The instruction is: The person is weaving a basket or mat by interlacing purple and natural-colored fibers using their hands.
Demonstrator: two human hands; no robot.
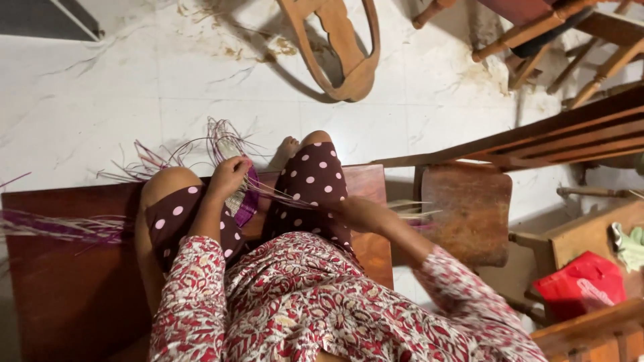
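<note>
A white tiled floor (pixel 100 100) spread out beyond both hands. Under them lay a dark wooden worktop (pixel 74 281), on which the person sat in a red patterned dress and dotted maroon trousers. A small wooden stool (pixel 469 214) stood just right of the right hand, and a red bag (pixel 582 285) lay further right. The left hand (pixel 228 175) was closed around a partly woven piece of purple and pale strips (pixel 240 201), held between the knees. The right hand (pixel 359 213) gripped loose pale strips (pixel 412 209) drawn taut from that weaving.
</note>
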